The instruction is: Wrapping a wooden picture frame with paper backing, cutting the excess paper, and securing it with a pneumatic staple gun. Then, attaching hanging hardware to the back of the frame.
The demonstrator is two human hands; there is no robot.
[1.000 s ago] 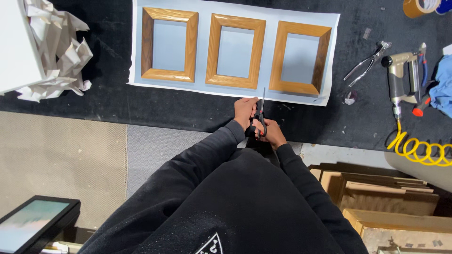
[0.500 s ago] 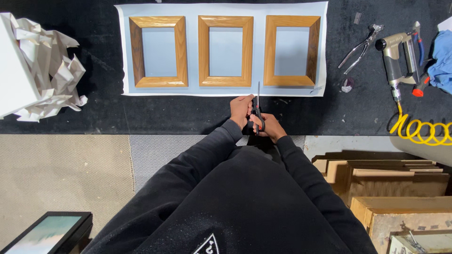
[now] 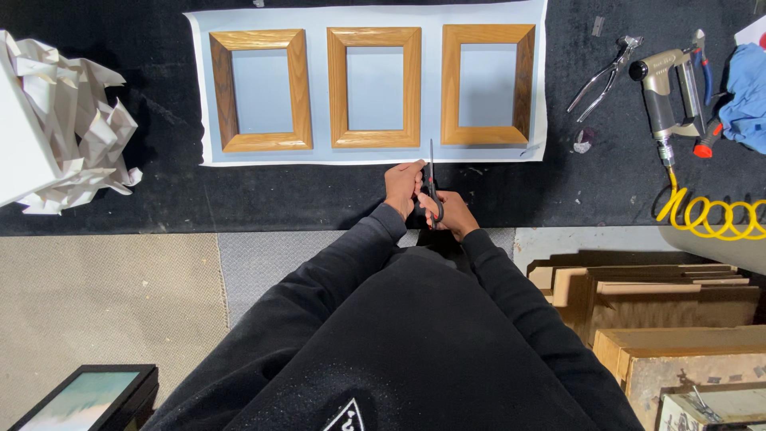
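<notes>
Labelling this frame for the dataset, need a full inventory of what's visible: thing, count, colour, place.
wooden frames: 3, oak brown, in a row on the paper sheet
paper sheet: 1, pale blue-white, on the black bench top
scissors: 1, black, tips at the sheet's near edge, between middle and right frame
crumpled paper: 1 heap, white, bench far left
pliers: 1, silver, right of the sheet
air stapler: 1, grey, right side
coiled hose: 1, yellow, from the stapler
cloth: 1, blue, far right edge
framed picture: 1, black frame, bottom left
wood pieces: a stack, tan, lower right
left hand: beside the scissors
right hand: on the scissors' handles
</notes>
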